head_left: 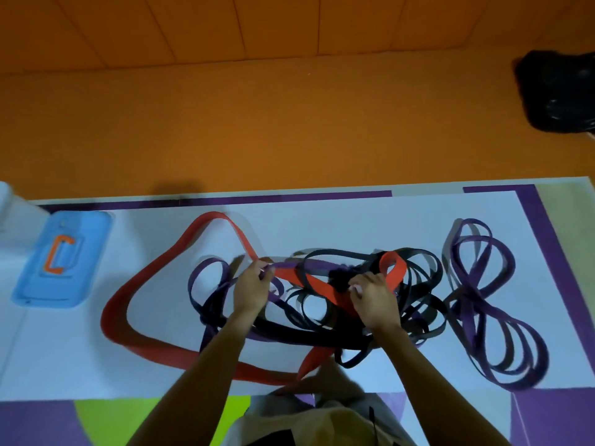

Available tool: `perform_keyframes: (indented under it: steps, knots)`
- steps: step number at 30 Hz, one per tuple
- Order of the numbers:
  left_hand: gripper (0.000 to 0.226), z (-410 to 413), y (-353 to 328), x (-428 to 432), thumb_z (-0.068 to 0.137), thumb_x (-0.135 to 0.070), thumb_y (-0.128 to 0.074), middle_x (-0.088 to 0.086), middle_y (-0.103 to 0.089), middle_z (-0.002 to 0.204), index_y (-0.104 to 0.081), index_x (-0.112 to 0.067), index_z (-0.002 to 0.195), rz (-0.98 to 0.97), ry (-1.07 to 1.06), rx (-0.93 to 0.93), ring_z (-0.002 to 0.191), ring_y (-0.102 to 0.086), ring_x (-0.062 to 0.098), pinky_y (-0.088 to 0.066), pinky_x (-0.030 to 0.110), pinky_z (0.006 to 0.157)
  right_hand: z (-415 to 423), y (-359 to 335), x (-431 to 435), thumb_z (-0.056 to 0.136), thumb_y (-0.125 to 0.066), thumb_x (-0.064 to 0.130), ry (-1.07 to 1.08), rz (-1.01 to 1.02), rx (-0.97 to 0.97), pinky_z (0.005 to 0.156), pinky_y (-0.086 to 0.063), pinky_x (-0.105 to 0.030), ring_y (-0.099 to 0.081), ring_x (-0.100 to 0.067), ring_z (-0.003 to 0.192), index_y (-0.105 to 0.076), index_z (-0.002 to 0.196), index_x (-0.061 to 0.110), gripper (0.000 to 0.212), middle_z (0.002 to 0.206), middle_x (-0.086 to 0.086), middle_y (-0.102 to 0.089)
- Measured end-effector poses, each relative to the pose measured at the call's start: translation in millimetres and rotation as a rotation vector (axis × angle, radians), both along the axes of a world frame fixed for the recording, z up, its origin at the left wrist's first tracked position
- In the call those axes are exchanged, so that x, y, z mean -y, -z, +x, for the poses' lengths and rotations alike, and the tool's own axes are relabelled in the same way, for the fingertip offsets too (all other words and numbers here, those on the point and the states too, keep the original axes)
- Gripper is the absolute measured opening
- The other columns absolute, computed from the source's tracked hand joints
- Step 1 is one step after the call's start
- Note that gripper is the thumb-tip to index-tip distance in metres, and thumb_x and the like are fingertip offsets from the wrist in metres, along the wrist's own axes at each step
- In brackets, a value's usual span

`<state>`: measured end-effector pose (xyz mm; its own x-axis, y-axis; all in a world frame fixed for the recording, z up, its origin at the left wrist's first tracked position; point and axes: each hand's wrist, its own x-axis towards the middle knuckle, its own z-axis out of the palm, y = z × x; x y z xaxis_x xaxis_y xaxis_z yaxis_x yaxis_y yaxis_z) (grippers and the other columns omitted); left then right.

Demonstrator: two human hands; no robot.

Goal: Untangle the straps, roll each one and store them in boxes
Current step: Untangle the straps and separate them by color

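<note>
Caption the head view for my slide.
Left hand pinches a purple strap; right hand grips the tangled black straps.

White sheet under tangled straps, blue case

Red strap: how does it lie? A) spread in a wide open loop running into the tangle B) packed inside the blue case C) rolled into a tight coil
A: the red strap sprawls in a big loop left of the left hand and runs into the tangle.
</note>
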<state>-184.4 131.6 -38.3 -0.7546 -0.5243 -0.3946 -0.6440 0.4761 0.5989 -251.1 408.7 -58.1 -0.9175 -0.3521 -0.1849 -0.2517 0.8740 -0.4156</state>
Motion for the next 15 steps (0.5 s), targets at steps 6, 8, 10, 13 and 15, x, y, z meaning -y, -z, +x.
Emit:
perform_keyframes:
  steps: [6,8,10,13,15]
  knots:
    - [0.041,-6.2,-22.4,20.2,0.1,-0.059,-0.056,-0.005,-0.065,0.079,-0.06,-0.018,0.094,-0.053,-0.016,0.018,0.078,-0.062,0.018,-0.043,0.03,0.069,-31.0,10.2,-9.9,0.084,-0.074,0.017,-0.057,0.25,0.062,0.107,-0.028,-0.049,-0.054,-0.032,0.129,-0.064,0.134,0.021,0.051,0.134,-0.008,-0.063]
    - [0.049,-8.1,-30.8,24.4,0.096,-0.07,-0.053,-0.005,-0.063,0.075,-0.057,-0.022,0.085,-0.067,0.015,0.077,0.076,-0.064,0.019,-0.046,0.032,0.071,-33.7,11.4,-7.7,0.092,-0.066,0.024,-0.097,0.315,0.107,0.108,-0.019,-0.043,-0.054,-0.028,0.131,-0.048,0.147,0.023,0.058,0.14,-0.006,-0.058]
    - [0.047,-10.8,-39.7,26.7,0.095,-0.07,-0.056,-0.006,-0.061,0.073,-0.051,-0.026,0.078,-0.039,0.014,0.089,0.074,-0.062,0.018,-0.046,0.033,0.072,-36.1,13.5,-6.9,0.097,-0.062,0.031,-0.117,0.324,0.113,0.107,-0.017,-0.041,-0.055,-0.028,0.13,-0.045,0.148,0.024,0.055,0.141,-0.006,-0.056]
    - [0.044,-15.2,-53.0,36.6,0.095,-0.061,-0.064,-0.007,-0.057,0.071,-0.049,-0.022,0.08,-0.119,0.057,0.073,0.065,-0.057,0.011,-0.041,0.024,0.06,-36.9,17.4,-9.1,0.096,-0.066,0.037,-0.183,0.344,0.048,0.102,-0.023,-0.043,-0.06,-0.03,0.12,-0.064,0.132,0.024,0.038,0.13,-0.006,-0.062]
    - [0.039,-18.0,-57.7,51.5,0.093,-0.053,-0.072,-0.006,-0.063,0.079,-0.058,-0.017,0.092,-0.221,0.155,0.047,0.067,-0.059,0.011,-0.043,0.021,0.06,-37.9,23.4,-12.5,0.09,-0.073,0.031,-0.186,0.334,-0.032,0.094,-0.035,-0.044,-0.069,-0.033,0.1,-0.076,0.113,0.019,0.027,0.108,-0.008,-0.071]
